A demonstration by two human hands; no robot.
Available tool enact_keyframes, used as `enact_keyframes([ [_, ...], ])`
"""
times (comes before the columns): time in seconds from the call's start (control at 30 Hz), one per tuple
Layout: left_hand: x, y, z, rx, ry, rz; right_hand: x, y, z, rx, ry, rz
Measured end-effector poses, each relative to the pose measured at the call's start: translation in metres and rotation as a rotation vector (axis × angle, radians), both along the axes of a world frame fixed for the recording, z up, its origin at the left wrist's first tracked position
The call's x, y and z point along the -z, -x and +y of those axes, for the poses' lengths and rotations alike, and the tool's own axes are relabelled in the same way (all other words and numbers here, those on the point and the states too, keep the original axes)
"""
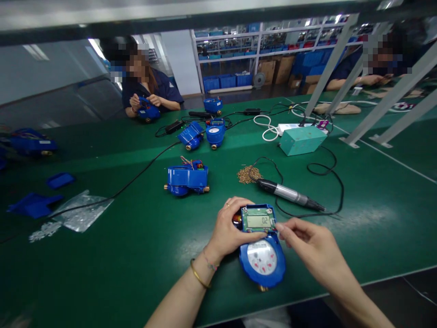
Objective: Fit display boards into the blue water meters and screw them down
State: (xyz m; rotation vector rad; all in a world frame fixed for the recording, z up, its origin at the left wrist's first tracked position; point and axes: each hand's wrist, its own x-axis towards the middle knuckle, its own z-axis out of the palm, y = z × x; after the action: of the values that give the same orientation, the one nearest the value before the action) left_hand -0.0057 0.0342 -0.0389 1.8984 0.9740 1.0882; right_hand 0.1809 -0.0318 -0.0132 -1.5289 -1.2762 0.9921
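Note:
A blue water meter with a round dial lies near the table's front edge, its upper housing open on a green circuit board whose display reads 0.2. Wrapped round the left side of that housing, my left hand has its thumb across the lower edge of the board. My right hand is pinched at the board's right edge; whatever is between the fingertips is too small to make out. Beyond the hands lie an electric screwdriver and a pile of small brass screws.
Several other blue meters stand on the green table. A teal box sits by a power strip, with cables around. A plastic bag and blue covers lie left. Two people sit across, one holding a meter. Metal posts rise at right.

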Motion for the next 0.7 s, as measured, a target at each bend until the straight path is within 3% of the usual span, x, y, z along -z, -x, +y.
enact_keyframes([
  [0.13,-0.001,0.001,0.0,-0.005,0.017,0.011,-0.001,-0.004,0.004,-0.099,0.088,-0.043],
  [0.3,-0.006,0.0,-0.002,-0.019,0.01,0.045,0.008,-0.001,-0.001,-0.06,0.027,-0.236],
  [0.53,-0.011,-0.003,-0.003,0.031,0.007,0.013,0.019,-0.005,-0.009,0.004,-0.239,-0.483],
  [0.7,-0.006,-0.006,-0.001,0.093,0.133,-0.065,0.016,-0.007,-0.015,0.029,-0.458,-0.724],
])
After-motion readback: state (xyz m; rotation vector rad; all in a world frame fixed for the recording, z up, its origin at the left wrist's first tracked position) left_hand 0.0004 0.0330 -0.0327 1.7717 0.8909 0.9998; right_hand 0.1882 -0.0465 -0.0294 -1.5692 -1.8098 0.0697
